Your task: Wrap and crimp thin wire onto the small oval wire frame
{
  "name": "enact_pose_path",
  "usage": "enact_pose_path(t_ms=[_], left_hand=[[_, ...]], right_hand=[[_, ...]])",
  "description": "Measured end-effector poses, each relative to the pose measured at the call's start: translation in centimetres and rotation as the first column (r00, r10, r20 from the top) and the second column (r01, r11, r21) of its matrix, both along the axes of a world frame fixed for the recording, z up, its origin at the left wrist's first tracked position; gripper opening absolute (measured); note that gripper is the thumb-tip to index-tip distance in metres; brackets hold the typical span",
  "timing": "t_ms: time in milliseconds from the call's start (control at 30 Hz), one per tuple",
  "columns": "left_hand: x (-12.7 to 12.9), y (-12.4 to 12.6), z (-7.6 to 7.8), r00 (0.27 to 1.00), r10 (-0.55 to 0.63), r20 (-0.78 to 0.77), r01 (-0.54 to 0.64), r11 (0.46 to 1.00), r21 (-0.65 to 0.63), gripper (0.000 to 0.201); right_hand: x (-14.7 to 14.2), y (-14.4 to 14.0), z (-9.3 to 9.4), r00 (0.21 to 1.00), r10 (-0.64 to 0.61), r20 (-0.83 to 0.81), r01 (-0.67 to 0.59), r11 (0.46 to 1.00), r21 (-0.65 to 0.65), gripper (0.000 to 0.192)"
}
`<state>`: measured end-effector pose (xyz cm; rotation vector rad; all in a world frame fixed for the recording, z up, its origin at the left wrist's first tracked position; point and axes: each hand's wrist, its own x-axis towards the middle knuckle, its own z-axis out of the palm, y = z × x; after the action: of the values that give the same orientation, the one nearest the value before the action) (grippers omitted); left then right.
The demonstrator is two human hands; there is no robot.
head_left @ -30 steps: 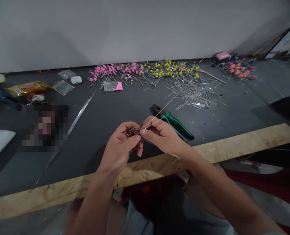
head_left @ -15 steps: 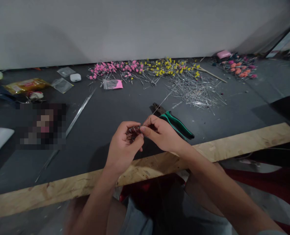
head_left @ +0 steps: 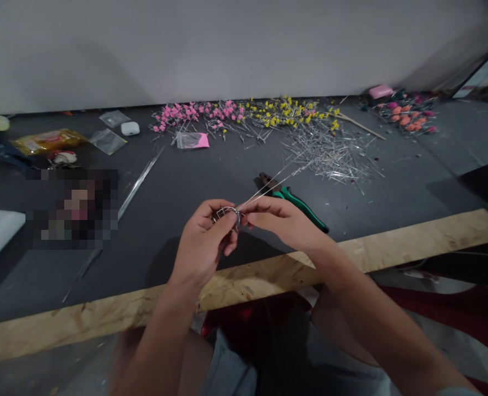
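Note:
My left hand (head_left: 204,242) pinches a small wire loop piece (head_left: 226,212) between thumb and fingers, above the dark table near its wooden front edge. My right hand (head_left: 283,220) meets it from the right and grips the thin wire strand (head_left: 268,188) that runs from the loop up and to the right. Both hands touch at the fingertips. Green-handled pliers (head_left: 295,201) lie on the table just behind my right hand.
A heap of bare silver pins (head_left: 330,151) lies behind the pliers, with pink-headed pins (head_left: 194,114), yellow-headed pins (head_left: 285,113) and orange ones (head_left: 404,116) along the wall. Long wires (head_left: 138,184), small plastic bags (head_left: 107,141), a white case (head_left: 129,128) and a yellow packet (head_left: 45,140) sit left.
My right hand has turned and flattened, its fingers stretched toward the left hand, and the wire strand now lies lower and points more to the right. The view shifted slightly.

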<state>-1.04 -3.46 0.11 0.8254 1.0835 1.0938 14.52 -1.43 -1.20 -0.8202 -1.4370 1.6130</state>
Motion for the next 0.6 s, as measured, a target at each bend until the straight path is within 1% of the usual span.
enact_pose_path(t_ms=[167, 300, 467, 600], left_hand=[[-0.18, -0.19, 0.09, 0.991, -0.087, 0.103, 0.088, 0.996, 0.000, 0.010], [-0.55, -0.36, 0.02, 0.974, -0.144, 0.172, 0.148, 0.989, -0.008, 0.015], [-0.80, -0.44, -0.01, 0.956, -0.178, 0.235, 0.182, 0.983, 0.003, 0.014], [-0.82, -0.42, -0.01, 0.943, -0.197, 0.267, 0.199, 0.980, 0.020, 0.019]], right_hand=[[0.13, 0.02, -0.18, 0.999, -0.006, -0.050, 0.004, 0.999, -0.042, 0.012], [-0.01, -0.15, -0.13, 0.991, 0.009, -0.136, -0.021, 0.996, -0.087, 0.011], [0.03, -0.34, -0.10, 0.980, 0.029, -0.198, -0.050, 0.994, -0.102, 0.008], [-0.01, -0.44, -0.16, 0.969, 0.043, -0.242, -0.069, 0.993, -0.100, 0.008]])
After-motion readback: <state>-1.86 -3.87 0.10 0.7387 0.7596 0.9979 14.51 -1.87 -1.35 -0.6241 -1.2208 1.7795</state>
